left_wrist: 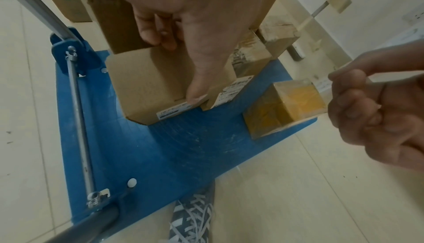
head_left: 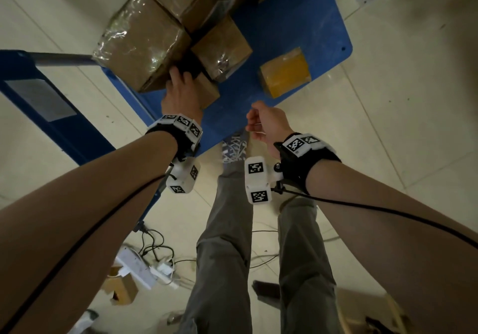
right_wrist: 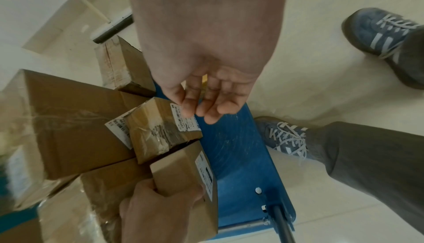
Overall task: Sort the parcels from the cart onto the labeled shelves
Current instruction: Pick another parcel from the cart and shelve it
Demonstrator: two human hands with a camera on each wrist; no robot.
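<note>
A blue cart [head_left: 297,28] carries several brown parcels. My left hand [head_left: 181,82] grips a small plain cardboard box [head_left: 210,93] at the near edge of the stack. In the left wrist view my thumb [left_wrist: 197,94] presses the box's [left_wrist: 146,91] near face by a white label, and my fingers curl over its far edge. The right wrist view shows the same grip on the box [right_wrist: 181,170]. My right hand [head_left: 261,124] hovers above the cart's front edge, fingers [right_wrist: 206,109] loosely curled, holding nothing. A yellow-taped parcel [head_left: 284,72] sits apart on the deck.
A large film-wrapped box [head_left: 139,41] and a taped, labelled box [right_wrist: 158,129] press against the small one. The cart handle [head_left: 62,58] runs to the left. My legs and shoes [head_left: 232,147] stand at the cart's edge. A power strip with cables [head_left: 139,266] lies on the floor.
</note>
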